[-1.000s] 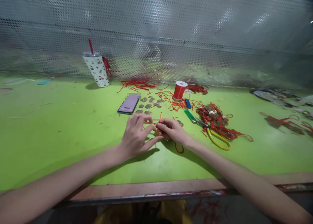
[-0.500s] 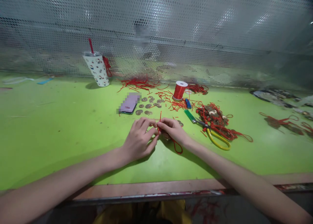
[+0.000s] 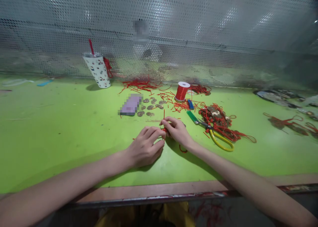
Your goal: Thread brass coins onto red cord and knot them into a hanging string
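Both hands meet over the green table near its front middle, working a red cord (image 3: pixel 164 113). My left hand (image 3: pixel 146 146) is closed, thumb and fingers pinching the cord from the left. My right hand (image 3: pixel 177 131) is closed on the same cord from the right, with one end sticking up above its fingertips. A loop of the cord (image 3: pixel 183 150) hangs out below my right hand. Whatever else lies inside the fingers is hidden. Just beyond the hands lie several round coins (image 3: pixel 150 107), some with a hole in the middle.
A phone (image 3: pixel 131 105) lies behind my left hand, a patterned tumbler (image 3: pixel 98 71) farther back. To the right are a red cord spool (image 3: pixel 182 92), a blue lighter (image 3: pixel 190 104), a green lighter (image 3: pixel 192 117), yellow-handled scissors (image 3: pixel 221 141) and a heap of corded coins (image 3: pixel 216 116). Perforated metal (image 3: pixel 198 48) stands behind.
My left hand has shifted slightly right and down, its fingers curling more. My right fingertips have risen a little along the cord. The loop below my right hand shows less.
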### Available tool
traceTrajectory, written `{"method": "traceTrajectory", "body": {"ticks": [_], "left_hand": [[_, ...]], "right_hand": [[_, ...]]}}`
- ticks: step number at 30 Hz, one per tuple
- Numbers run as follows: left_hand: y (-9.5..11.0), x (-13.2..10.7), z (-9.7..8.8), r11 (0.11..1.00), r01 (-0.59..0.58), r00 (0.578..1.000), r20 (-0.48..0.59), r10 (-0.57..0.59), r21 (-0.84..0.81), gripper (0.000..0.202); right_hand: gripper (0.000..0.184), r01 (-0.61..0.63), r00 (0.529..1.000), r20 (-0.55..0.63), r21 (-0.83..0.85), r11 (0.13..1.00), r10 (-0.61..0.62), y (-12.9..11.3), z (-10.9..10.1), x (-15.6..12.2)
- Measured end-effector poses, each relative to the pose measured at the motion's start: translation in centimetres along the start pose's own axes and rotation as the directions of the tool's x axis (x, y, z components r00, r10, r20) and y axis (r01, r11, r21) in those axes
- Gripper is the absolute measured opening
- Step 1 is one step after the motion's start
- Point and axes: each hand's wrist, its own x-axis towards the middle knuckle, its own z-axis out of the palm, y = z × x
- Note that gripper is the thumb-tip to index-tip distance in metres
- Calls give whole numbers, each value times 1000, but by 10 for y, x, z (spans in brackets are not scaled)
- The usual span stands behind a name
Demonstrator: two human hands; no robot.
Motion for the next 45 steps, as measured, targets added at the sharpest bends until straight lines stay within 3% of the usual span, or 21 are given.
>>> {"method": "traceTrajectory", "body": {"ticks": [8, 11, 13, 15, 16, 18, 20, 21, 23, 27, 33, 40, 45], "left_hand": [[1, 0, 0, 989, -4, 1000, 16, 7, -148, 10], [1, 1, -3, 971, 92, 994, 83, -75, -220, 6], [0, 3, -6, 914, 219, 974, 128, -186, -341, 9], [0, 4, -7, 787, 402, 915, 174, -364, -468, 13], [0, 6, -8, 692, 500, 861, 212, -463, -520, 13], [-1, 8, -7, 447, 669, 713, 342, -612, -594, 12], [-1, 10, -5, 193, 749, 584, 494, -644, -634, 19], [-2, 11, -4, 99, 760, 548, 550, -630, -643, 22], [-4, 13, -1, 9, 761, 523, 605, -601, -649, 23], [-10, 16, 3, 11, 744, 531, 580, -618, -668, 23], [-13, 17, 9, -98, 756, 482, 652, -586, -647, 27], [-16, 17, 10, -80, 808, 469, 719, -512, -584, 28], [-16, 15, 12, -12, 815, 494, 706, -508, -579, 29]], "right_hand": [[33, -17, 1000, -24, -2, 1000, 17, 0, 1, 0], [31, 31, 998, -49, -60, 998, -34, -2, 0, -1], [29, 89, 992, -78, -136, 987, -100, -3, 0, -1], [28, 137, 983, -96, -203, 970, -159, -5, 0, -2], [27, 155, 979, -99, -224, 962, -181, -5, 1, -3], [26, 179, 973, -100, -240, 954, -208, -6, 2, -4], [25, 197, 969, -100, -246, 949, -226, -6, 3, -6], [25, 203, 968, -96, -247, 947, -233, -6, 4, -6], [25, 208, 968, -88, -243, 948, -235, -6, 6, -8], [31, 189, 973, -91, -216, 958, -213, -7, 7, -8], [31, 203, 970, -95, -189, 961, -223, -7, 8, -8], [25, 215, 967, -87, -226, 950, -240, -4, 7, -7], [27, 190, 973, -96, -195, 962, -212, -5, 7, -6]]}}
